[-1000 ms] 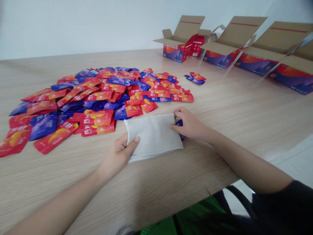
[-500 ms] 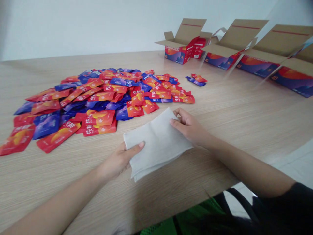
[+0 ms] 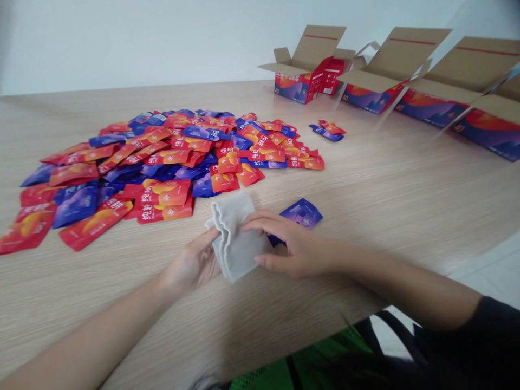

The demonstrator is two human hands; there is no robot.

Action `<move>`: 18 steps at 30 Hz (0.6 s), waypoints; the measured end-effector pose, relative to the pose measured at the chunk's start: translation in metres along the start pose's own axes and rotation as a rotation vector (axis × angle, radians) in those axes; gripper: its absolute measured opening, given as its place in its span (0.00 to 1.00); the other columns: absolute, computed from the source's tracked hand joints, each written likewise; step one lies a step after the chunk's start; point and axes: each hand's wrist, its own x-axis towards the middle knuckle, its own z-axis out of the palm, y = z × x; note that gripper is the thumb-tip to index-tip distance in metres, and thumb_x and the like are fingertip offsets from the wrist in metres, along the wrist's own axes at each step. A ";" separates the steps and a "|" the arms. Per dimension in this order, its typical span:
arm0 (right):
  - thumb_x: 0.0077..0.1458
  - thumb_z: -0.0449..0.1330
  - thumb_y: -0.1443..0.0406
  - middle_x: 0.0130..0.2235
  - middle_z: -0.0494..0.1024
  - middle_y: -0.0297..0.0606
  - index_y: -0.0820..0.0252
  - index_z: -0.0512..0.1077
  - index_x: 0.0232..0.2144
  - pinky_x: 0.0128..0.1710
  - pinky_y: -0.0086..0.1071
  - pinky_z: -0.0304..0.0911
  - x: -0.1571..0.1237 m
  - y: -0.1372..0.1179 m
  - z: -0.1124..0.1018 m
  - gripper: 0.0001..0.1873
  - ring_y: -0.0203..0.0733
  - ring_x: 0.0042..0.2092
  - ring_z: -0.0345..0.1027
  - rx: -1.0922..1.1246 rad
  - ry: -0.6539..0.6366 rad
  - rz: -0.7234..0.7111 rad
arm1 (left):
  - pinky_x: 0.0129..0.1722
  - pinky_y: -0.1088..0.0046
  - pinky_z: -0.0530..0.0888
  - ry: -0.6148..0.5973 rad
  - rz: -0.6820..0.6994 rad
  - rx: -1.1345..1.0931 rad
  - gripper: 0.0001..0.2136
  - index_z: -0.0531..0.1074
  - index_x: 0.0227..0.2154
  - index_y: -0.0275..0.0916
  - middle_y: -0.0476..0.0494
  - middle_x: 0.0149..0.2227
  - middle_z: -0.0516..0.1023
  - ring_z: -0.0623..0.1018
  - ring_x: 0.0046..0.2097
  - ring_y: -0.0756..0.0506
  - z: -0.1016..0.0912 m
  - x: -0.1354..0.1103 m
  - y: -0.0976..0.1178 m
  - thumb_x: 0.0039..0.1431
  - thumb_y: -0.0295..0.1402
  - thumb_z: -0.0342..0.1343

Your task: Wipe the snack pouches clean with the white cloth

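A light grey cloth [image 3: 244, 244], folded over with its layered hem edges facing left, is held just above the wooden table. My left hand [image 3: 199, 262] is closed on its left side, thumb in front and fingers behind. My right hand [image 3: 290, 244] rests against the cloth's right part, its fingers stretched out and the thumb apart below them. Just behind the right hand, a blue-purple pouch [image 3: 304, 213] lies flat on the table, partly covered by the hand.
A wide pile of red and blue pouches [image 3: 170, 157] spreads over the left and middle of the table. Two more pouches [image 3: 328, 131] lie apart to its right. Several printed cartons with raised flaps stand at the back right, including one leftmost carton [image 3: 292, 88].
The cloth, earlier spread wider between both hands, is now folded to a smaller size. My right hand has moved left and loosened its pinch. The blue-purple pouch has come into view.
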 end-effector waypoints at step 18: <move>0.59 0.60 0.63 0.50 0.71 0.44 0.59 0.63 0.52 0.44 0.40 0.70 0.001 0.009 -0.006 0.20 0.41 0.44 0.70 0.089 0.320 0.225 | 0.51 0.61 0.77 0.221 0.167 0.065 0.29 0.68 0.57 0.39 0.39 0.51 0.79 0.78 0.53 0.35 0.017 -0.001 -0.008 0.53 0.41 0.65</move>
